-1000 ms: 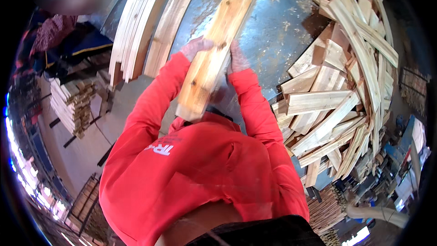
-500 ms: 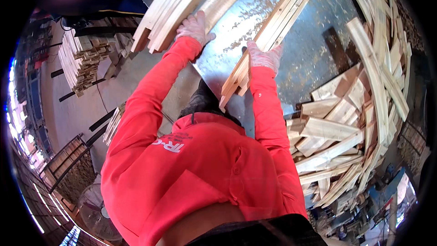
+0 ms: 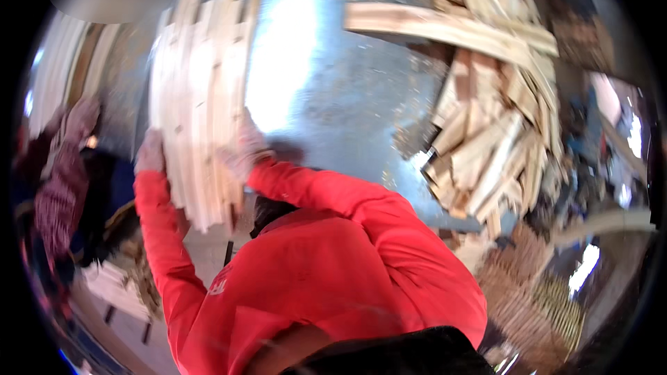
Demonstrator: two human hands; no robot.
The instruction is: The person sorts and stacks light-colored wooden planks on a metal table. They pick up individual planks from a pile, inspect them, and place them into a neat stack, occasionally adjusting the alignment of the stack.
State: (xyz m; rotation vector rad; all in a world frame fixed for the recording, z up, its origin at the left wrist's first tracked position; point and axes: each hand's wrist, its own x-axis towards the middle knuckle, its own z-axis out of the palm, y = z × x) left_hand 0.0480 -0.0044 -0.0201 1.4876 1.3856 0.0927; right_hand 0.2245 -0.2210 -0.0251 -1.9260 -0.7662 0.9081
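Observation:
Several pale wooden strips (image 3: 201, 104) lie side by side on the metal table, their near ends sticking out past its edge. My left hand (image 3: 150, 151), in a pale glove, presses along the left side of this row. Against the right side sits my right hand (image 3: 244, 151), gloved too, with its thumb reaching over the strips. The row is held between the two hands. Motion blur softens the fingers and the strips' edges.
A large heap of wood offcuts (image 3: 486, 153) lies at the table's right, with one long board (image 3: 431, 26) jutting leftward. Beyond my left arm, a co-worker's gloved hand (image 3: 83, 118) is at another group of strips (image 3: 59, 76). Stacked wood (image 3: 114, 288) stands at lower left.
The view has swung to the right. The strips that were in two separate groups now form one row. My right hand has come over beside the left, to the row's other side.

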